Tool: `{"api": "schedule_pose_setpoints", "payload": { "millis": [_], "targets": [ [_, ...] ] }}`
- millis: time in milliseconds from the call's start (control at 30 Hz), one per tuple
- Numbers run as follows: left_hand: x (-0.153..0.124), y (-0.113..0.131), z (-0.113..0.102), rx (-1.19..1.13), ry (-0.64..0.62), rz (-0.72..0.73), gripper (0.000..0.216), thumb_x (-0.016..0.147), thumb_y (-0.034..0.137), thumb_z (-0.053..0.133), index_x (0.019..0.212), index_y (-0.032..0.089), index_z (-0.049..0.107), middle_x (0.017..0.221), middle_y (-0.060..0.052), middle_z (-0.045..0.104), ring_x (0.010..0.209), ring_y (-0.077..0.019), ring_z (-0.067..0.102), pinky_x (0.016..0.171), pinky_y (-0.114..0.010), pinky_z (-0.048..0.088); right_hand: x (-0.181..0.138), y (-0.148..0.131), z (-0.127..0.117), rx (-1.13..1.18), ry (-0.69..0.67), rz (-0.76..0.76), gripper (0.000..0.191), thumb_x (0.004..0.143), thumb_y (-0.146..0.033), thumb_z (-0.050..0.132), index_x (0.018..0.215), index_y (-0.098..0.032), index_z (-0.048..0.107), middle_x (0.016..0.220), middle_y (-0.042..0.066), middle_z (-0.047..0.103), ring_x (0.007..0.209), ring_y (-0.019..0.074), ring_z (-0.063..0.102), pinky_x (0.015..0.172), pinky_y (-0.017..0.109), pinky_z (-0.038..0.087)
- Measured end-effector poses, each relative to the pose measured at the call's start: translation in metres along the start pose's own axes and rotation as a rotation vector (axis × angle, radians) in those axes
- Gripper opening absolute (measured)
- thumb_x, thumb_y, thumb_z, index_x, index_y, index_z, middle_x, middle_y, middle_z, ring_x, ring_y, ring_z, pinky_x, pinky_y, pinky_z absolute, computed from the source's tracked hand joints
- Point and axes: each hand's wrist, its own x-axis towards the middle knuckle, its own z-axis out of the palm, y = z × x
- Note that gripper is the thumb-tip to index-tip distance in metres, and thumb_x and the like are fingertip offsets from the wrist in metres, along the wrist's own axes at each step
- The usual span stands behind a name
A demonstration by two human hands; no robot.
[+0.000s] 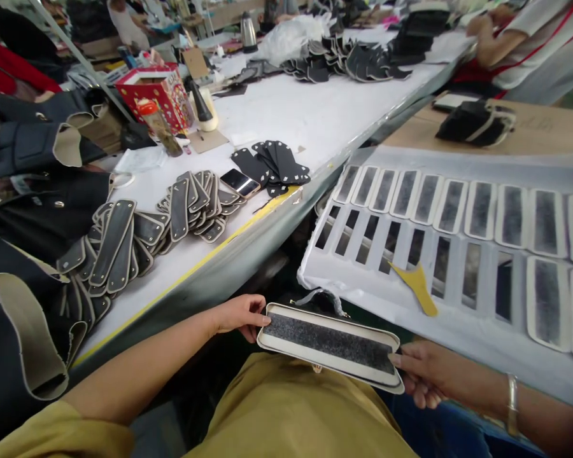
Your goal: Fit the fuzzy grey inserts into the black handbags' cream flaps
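Observation:
A long, round-cornered bag piece (332,338) is held level in front of my lap, with a cream border, a dark grey speckled strip along its middle, and small gold fittings at its edges. My left hand (245,318) pinches its left end between thumb and fingers. At the right end, my right hand (417,371) grips with the thumb on the strip's end and the fingers curled below the rim. What lies under the piece is mostly hidden. To the right, a white slotted board (386,254) carries a row of similar dark strips (479,213) with pale borders.
A yellow spatula-like tool (417,287) lies on the slotted board. The white table (267,121) at left bears piles of dark pale-edged straps (114,245), black tabs (279,162), a phone (240,182), a bottle (160,127) and a red box (157,95). Co-workers are beyond.

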Motion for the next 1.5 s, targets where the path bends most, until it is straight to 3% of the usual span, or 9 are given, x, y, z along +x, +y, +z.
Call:
{"api": "schedule_pose_setpoints", "payload": {
  "millis": [300, 533, 600, 700, 800, 1000, 1200, 1367, 1500],
  "targets": [
    [0.014, -0.014, -0.001, -0.143, -0.106, 0.103, 0.036, 0.072, 0.037, 0.069, 0.079, 0.018, 0.039, 0.073, 0.004, 0.054, 0.059, -0.0128, 0.061, 0.043, -0.020, 0.050, 0.017, 0.020, -0.010, -0.082, 0.044, -0.191, 0.047, 0.073, -0.065, 0.051, 0.066, -0.018, 0.046, 0.056, 0.000, 0.057, 0.046, 0.0098, 0.054, 0.046, 0.022, 0.043],
    [0.022, -0.035, -0.006, 0.040, -0.097, 0.217, 0.040, 0.072, 0.050, 0.064, 0.082, 0.019, 0.041, 0.070, 0.004, 0.052, 0.054, -0.0113, 0.055, 0.042, -0.021, 0.046, 0.016, 0.038, 0.005, 0.004, 0.270, -0.410, 0.045, 0.073, -0.062, 0.048, 0.061, -0.020, 0.038, 0.047, -0.006, 0.046, 0.039, 0.0065, 0.040, 0.040, 0.020, 0.031],
    [0.020, -0.034, -0.013, 0.226, -0.042, 0.286, 0.042, 0.070, 0.052, 0.065, 0.084, 0.019, 0.045, 0.072, 0.003, 0.055, 0.060, -0.0138, 0.057, 0.049, -0.024, 0.048, 0.013, 0.039, 0.006, -0.030, 0.343, -0.433, 0.042, 0.072, -0.058, 0.052, 0.061, -0.020, 0.038, 0.048, -0.006, 0.046, 0.041, 0.0070, 0.041, 0.041, 0.020, 0.031],
    [0.012, -0.014, -0.012, 0.481, 0.193, 0.471, 0.045, 0.072, 0.048, 0.064, 0.104, 0.021, 0.050, 0.096, -0.003, 0.061, 0.087, -0.0195, 0.060, 0.075, -0.030, 0.051, 0.002, 0.032, 0.002, -0.155, 0.511, -0.535, 0.035, 0.066, -0.047, 0.067, 0.072, -0.018, 0.047, 0.060, -0.004, 0.053, 0.052, 0.0088, 0.048, 0.048, 0.021, 0.037],
    [0.007, 0.021, 0.007, 0.690, 0.273, 0.569, 0.053, 0.079, 0.043, 0.059, 0.126, 0.025, 0.045, 0.129, -0.006, 0.052, 0.113, -0.0222, 0.051, 0.097, -0.034, 0.040, -0.010, 0.015, -0.002, -0.344, 0.643, -0.728, 0.039, 0.070, -0.038, 0.068, 0.100, -0.017, 0.054, 0.090, 0.003, 0.061, 0.069, 0.0114, 0.057, 0.061, 0.023, 0.045],
    [0.022, 0.053, 0.036, 0.899, 0.029, 0.510, 0.032, 0.081, 0.040, 0.053, 0.102, 0.022, 0.069, 0.104, 0.000, 0.070, 0.096, -0.0195, 0.062, 0.087, -0.025, 0.044, -0.014, -0.011, -0.001, -0.881, 0.647, -0.922, 0.017, 0.086, -0.022, 0.049, 0.086, -0.017, 0.066, 0.081, 0.004, 0.066, 0.080, 0.0150, 0.059, 0.074, 0.026, 0.044],
    [0.023, 0.059, 0.048, 1.029, -0.005, 0.536, 0.028, 0.080, 0.027, 0.050, 0.099, 0.023, 0.069, 0.096, 0.002, 0.071, 0.088, -0.0175, 0.064, 0.077, -0.021, 0.044, -0.014, -0.015, 0.004, -1.086, 0.688, -0.791, 0.022, 0.087, -0.019, 0.047, 0.081, -0.016, 0.068, 0.081, 0.005, 0.067, 0.079, 0.0145, 0.060, 0.074, 0.024, 0.042],
    [0.035, 0.082, 0.103, 1.270, -0.009, 0.700, 0.027, 0.076, 0.021, 0.049, 0.093, 0.024, 0.069, 0.089, -0.001, 0.072, 0.081, -0.0188, 0.065, 0.067, -0.022, 0.042, -0.016, -0.020, 0.006, -1.118, 0.678, -0.736, 0.019, 0.084, -0.018, 0.050, 0.079, -0.016, 0.068, 0.080, 0.006, 0.068, 0.077, 0.0155, 0.059, 0.072, 0.025, 0.041],
    [0.055, 0.087, 0.139, 1.291, 0.004, 0.699, 0.024, 0.075, 0.023, 0.051, 0.090, 0.022, 0.070, 0.082, -0.002, 0.072, 0.073, -0.0181, 0.064, 0.061, -0.021, 0.041, -0.017, -0.021, 0.006, -1.109, 0.652, -0.707, 0.019, 0.083, -0.018, 0.050, 0.084, -0.016, 0.070, 0.083, 0.007, 0.069, 0.079, 0.0161, 0.060, 0.073, 0.025, 0.041]
  ]
}}
